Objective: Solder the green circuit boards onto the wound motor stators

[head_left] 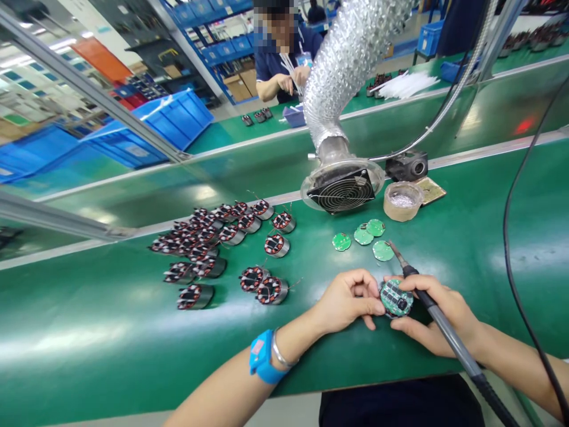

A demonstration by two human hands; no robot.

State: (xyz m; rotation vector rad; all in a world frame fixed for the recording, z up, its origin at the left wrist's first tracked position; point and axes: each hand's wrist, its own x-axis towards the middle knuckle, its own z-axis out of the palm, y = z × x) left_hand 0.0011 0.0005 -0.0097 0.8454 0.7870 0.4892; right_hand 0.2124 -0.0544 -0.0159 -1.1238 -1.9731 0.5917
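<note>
A round green circuit board (397, 298) with dark chips sits between my two hands above the bench. Thumb and curled fingers of my left hand (355, 299) pinch its left edge; a blue wrist strap (267, 357) is on that arm. Across my right hand (448, 314) lies a soldering iron (448, 335), its tip pointing up and left past the board. The thumb and a finger of this hand also touch the board's right side. Whatever is under the board is mostly hidden. Just beyond it lie several bare green discs (363, 235).
Several motor stators (195, 296) with wires stand on the green bench (111, 338) at left. A fume extractor fan (342, 191) hangs from a silver duct (338, 71). Beside it is a tub (402, 204). A black cable (509, 237) runs down the right. A co-worker (284, 65) stands opposite.
</note>
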